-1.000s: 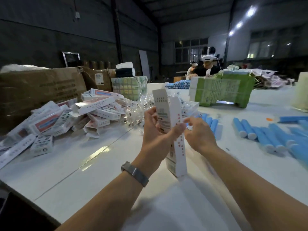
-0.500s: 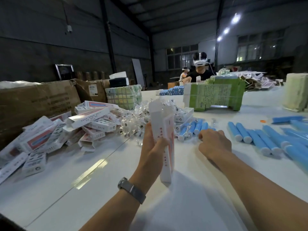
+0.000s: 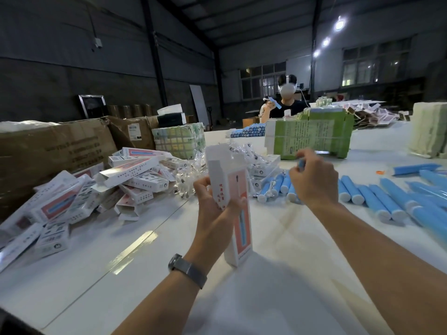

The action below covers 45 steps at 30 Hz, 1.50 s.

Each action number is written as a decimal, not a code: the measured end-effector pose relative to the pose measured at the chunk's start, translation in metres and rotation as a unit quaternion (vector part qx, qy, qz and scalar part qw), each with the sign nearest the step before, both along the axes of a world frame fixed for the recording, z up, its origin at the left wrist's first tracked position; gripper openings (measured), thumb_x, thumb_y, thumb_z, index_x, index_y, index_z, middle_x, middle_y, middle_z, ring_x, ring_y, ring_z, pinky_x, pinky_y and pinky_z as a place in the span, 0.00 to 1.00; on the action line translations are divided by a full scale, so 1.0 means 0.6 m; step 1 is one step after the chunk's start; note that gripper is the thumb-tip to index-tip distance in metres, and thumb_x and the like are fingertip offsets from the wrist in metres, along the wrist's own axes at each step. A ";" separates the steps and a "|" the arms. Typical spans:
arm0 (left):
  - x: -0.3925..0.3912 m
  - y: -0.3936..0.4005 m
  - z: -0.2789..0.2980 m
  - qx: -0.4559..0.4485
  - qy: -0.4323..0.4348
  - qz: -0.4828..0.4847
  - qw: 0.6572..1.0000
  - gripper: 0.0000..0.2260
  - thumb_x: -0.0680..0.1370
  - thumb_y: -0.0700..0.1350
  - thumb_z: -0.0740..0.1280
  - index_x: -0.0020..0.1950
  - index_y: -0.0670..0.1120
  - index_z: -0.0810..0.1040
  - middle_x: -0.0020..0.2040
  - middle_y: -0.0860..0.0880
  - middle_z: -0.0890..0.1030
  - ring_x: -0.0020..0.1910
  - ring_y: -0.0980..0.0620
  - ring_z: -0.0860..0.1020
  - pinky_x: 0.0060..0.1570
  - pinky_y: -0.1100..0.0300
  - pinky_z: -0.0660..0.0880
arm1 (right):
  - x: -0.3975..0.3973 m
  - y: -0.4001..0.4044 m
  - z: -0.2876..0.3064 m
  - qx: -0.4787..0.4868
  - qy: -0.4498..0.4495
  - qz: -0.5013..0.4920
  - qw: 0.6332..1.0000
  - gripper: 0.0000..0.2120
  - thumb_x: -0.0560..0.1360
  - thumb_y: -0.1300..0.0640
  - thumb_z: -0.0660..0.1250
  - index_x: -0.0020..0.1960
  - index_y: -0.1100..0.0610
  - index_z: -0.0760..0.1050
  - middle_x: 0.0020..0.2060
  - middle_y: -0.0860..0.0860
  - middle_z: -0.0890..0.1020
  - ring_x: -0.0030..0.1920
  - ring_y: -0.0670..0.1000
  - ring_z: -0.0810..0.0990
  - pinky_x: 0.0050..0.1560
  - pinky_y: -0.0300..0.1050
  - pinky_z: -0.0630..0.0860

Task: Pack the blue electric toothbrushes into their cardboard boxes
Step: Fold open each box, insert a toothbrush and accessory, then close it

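While my left hand (image 3: 212,209) grips an open-topped box (image 3: 229,201) upright and my right hand's (image 3: 314,180) fingers curl on a toothbrush (image 3: 301,163) beside it, nothing's inserted yet, with many toothbrushes (image 3: 377,201) right of it unpacked.

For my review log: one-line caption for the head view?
Left hand holds open box upright; right hand grips blue toothbrush.

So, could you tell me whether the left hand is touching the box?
Touching. The head view shows the left hand with its fingers and thumb curled round the upright box, holding it above the table.
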<state>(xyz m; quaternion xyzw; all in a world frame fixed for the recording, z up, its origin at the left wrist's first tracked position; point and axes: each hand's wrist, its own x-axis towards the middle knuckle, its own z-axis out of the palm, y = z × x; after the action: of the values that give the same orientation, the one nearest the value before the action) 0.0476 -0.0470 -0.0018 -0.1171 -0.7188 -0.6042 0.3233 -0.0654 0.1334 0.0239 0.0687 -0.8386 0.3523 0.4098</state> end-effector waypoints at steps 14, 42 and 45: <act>-0.001 -0.004 -0.002 -0.027 0.008 -0.058 0.998 0.20 0.72 0.42 0.66 0.56 0.45 0.58 0.45 0.64 0.75 0.47 0.64 0.79 0.44 0.65 0.79 | 0.133 -0.036 0.198 -0.454 0.200 0.279 0.822 0.05 0.79 0.57 0.66 0.54 0.52 0.73 0.41 0.59 0.82 0.40 0.49 0.81 0.46 0.48 0.81; 0.000 0.017 -0.003 -0.062 0.007 -0.012 0.998 0.13 0.73 0.51 0.68 0.54 0.55 0.69 0.45 0.58 0.78 0.47 0.55 0.82 0.41 0.59 0.82 | 0.138 -0.055 0.168 -0.004 0.124 0.274 0.954 0.21 0.75 0.47 0.72 0.65 0.51 0.73 0.44 0.47 0.83 0.37 0.44 0.81 0.43 0.44 0.81; -0.003 0.013 -0.006 -0.036 0.014 -0.011 0.999 0.13 0.73 0.50 0.68 0.55 0.54 0.69 0.48 0.51 0.79 0.48 0.51 0.83 0.42 0.58 0.82 | 0.127 -0.062 0.147 0.008 0.093 0.279 0.956 0.17 0.73 0.45 0.73 0.56 0.47 0.68 0.40 0.44 0.80 0.36 0.45 0.79 0.41 0.48 0.80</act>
<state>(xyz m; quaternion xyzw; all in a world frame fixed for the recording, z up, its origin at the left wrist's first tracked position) 0.0459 -0.0391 -0.0051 -0.1452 -0.7339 -0.5799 0.3224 0.0109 0.0962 0.1122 0.3353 -0.7470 0.4379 0.3711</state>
